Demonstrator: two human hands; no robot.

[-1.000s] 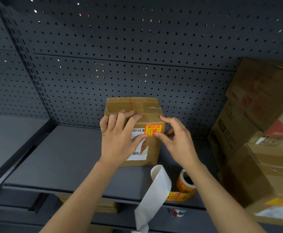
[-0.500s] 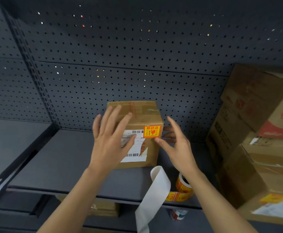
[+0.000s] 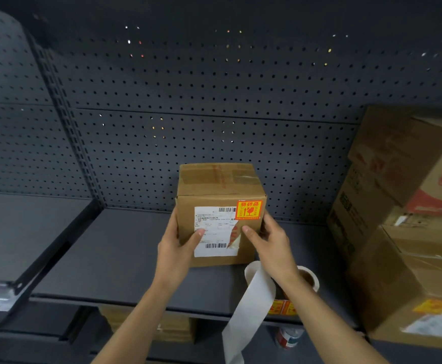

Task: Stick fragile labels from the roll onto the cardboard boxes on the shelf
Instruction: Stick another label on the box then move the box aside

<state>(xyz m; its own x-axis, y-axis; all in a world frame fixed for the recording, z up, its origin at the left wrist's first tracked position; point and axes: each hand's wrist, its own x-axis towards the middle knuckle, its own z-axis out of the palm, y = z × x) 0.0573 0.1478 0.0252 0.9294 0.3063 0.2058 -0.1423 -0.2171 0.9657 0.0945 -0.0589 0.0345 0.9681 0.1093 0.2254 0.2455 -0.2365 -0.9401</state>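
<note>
Left hand [image 3: 176,245], right hand [image 3: 271,240] dropped onto box [image 3: 209,185] sides.
Both grip it, likely to reposition; label [image 3: 249,209] at 1 o'clock.

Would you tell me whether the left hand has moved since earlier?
Yes: the left hand dropped from the top front edge of the box to grip its left side.

We face a cardboard box [image 3: 214,185] on the shelf [image 3: 114,258], before the pegboard [image 3: 214,88]. The label roll [image 3: 311,279] lies front-right of it; stacked boxes [image 3: 398,232] stand farther right.
</note>
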